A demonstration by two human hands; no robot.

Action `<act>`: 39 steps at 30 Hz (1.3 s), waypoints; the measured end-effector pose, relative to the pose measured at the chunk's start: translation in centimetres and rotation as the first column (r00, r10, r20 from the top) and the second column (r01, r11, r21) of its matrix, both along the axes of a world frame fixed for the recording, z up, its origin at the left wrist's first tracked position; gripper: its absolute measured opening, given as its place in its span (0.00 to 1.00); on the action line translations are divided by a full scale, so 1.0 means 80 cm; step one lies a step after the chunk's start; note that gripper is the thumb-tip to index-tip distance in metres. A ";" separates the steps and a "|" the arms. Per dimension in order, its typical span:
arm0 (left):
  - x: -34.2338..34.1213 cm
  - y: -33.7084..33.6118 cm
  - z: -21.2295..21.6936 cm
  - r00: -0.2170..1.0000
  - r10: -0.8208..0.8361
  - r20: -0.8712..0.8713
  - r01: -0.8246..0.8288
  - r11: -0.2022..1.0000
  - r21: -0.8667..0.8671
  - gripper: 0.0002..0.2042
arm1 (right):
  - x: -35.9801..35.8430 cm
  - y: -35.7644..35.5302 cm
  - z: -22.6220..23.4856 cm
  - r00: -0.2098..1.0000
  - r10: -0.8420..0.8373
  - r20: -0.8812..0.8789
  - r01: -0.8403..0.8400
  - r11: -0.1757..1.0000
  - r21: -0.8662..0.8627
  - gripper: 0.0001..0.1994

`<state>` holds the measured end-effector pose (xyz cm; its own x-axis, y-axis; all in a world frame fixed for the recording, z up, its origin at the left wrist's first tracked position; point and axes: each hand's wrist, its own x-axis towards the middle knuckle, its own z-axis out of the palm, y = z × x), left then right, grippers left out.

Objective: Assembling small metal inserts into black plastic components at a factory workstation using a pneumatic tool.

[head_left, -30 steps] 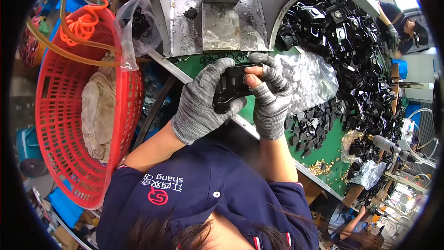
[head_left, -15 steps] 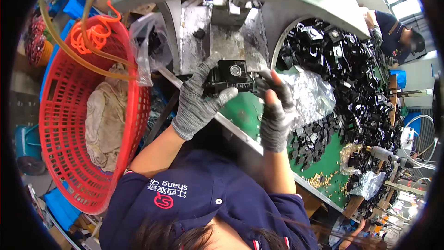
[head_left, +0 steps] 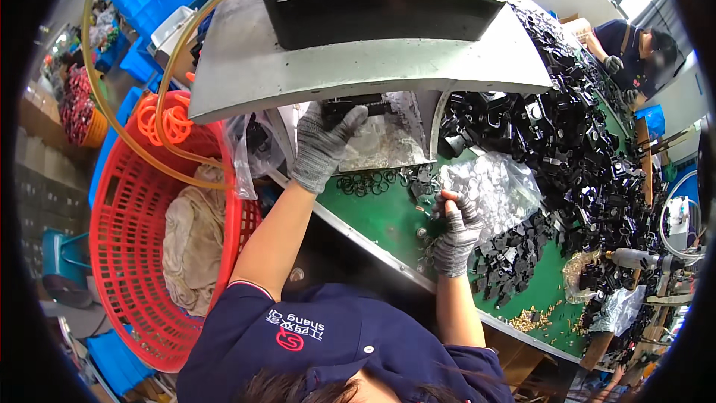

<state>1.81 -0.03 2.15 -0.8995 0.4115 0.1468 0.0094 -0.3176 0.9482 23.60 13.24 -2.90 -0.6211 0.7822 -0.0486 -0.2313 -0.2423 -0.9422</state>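
My left hand [head_left: 322, 148], in a grey knit glove with bare fingertips, reaches under the curved front of a grey machine [head_left: 358, 78]. Its fingers are closed on a black moulded part [head_left: 373, 107], which lies against the worn metal bed [head_left: 384, 145]; the machine's edge hides some of it. My right hand [head_left: 456, 233], gloved alike, hovers by a clear plastic bag [head_left: 496, 198] with small shiny discs on and around it. Its fingers are curled together, and whatever may be in them is hidden. Several black rings [head_left: 367, 181] lie on the green bench, close to the bed.
Heaps of black parts [head_left: 511, 123] cover the bench's right side. Flat black pieces [head_left: 511, 257] and brass-coloured pins [head_left: 531, 319] lie nearer. A red basket [head_left: 123, 254] holding cloth [head_left: 194, 246] stands at left, below a yellowish hose [head_left: 175, 67]. Another person [head_left: 634, 56] works at far right.
My left hand has carried the black part away from me, under the machine. My right hand has left the part and moved down and right, beside the bag. The view has shifted.
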 end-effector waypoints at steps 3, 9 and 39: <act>-0.016 0.005 0.002 1.000 0.006 0.004 -0.006 1.000 -0.014 0.20 | -0.003 0.000 0.002 1.000 -0.008 -0.004 0.008 1.000 -0.025 0.08; -0.010 0.009 0.015 0.999 0.027 0.025 -0.028 0.999 0.024 0.15 | -0.004 0.001 0.010 1.000 -0.005 0.017 0.005 1.000 -0.014 0.08; -0.011 0.003 0.010 0.987 0.017 -0.163 -0.019 1.000 -0.010 0.25 | 0.005 -0.002 0.025 0.997 0.071 0.030 -0.072 0.997 0.022 0.08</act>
<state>0.90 0.24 2.92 -0.8714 0.3975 0.2873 0.1696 -0.3055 0.9370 23.98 13.06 -0.93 -0.6741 0.7370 -0.0502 -0.1867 -0.2358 -0.9537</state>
